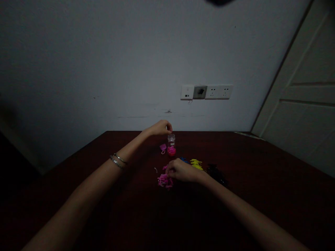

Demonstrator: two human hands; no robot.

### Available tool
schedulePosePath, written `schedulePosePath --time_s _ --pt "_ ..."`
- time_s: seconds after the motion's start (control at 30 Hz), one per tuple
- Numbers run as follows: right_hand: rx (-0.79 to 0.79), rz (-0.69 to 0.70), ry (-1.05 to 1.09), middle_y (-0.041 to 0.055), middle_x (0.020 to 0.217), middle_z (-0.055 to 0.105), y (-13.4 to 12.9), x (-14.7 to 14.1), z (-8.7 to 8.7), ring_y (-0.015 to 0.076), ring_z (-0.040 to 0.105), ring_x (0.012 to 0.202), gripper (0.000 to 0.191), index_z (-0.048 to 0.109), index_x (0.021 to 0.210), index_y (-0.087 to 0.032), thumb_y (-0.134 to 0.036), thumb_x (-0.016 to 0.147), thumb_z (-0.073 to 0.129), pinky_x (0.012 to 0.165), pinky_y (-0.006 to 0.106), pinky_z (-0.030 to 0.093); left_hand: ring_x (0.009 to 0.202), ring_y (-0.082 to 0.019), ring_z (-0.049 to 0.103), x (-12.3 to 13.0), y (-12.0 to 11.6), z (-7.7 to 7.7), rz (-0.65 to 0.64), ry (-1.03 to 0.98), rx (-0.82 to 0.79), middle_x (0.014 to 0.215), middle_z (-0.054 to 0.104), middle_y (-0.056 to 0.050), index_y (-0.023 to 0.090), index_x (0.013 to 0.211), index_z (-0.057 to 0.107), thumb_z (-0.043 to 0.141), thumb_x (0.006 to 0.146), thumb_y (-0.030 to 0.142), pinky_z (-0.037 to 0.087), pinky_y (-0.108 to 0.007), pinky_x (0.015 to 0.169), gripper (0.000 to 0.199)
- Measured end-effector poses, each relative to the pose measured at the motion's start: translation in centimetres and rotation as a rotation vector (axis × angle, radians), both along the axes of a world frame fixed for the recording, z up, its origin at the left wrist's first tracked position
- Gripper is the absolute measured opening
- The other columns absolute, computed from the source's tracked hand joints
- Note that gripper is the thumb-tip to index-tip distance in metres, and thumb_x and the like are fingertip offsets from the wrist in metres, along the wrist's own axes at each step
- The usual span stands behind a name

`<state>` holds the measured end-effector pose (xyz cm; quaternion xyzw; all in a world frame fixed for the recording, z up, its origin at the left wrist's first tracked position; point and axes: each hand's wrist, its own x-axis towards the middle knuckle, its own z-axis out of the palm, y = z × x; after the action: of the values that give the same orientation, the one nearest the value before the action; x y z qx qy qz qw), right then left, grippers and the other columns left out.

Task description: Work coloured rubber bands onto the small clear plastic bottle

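My left hand point(162, 127) is above the mouth of a small clear jar point(171, 140), its fingers pinched together; what they hold, if anything, is too small to make out. Pink pieces point(171, 150) lie in the bottom of the jar. Just left of the jar is a pink tag-like item point(163, 147) with a pale loop. My right hand point(178, 170) has its fingers closed at the edge of a pile of small pink pieces point(163, 180); whether a piece is between the fingertips cannot be seen.
Behind my right hand lie blue pieces point(184, 160) and a yellow pile point(196, 164), with a dark pile point(216, 173) farther right. A dark red table point(125, 209) meets a wall with sockets point(218, 92). A pale door point(306, 94) stands at the right.
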<state>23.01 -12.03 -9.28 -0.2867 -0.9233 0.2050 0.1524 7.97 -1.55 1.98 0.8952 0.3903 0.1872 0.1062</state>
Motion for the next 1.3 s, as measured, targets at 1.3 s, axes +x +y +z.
schedulePosePath --time_s 1.3 --pt "-0.057 -0.467 0.982 0.0066 0.073 0.066 10.0 0.0 4.6 0.0157 0.058 0.067 0.031 0.065 0.075 -0.011 -0.039 0.063 0.063 0.065 0.028 0.045 0.066 -0.011 0.054 -1.8 1.4 -4.6 0.224 -0.613 -0.087 0.07 0.064 -0.003 0.01 0.071 0.066 0.057 0.067 0.023 0.041 -0.023 0.064 0.016"
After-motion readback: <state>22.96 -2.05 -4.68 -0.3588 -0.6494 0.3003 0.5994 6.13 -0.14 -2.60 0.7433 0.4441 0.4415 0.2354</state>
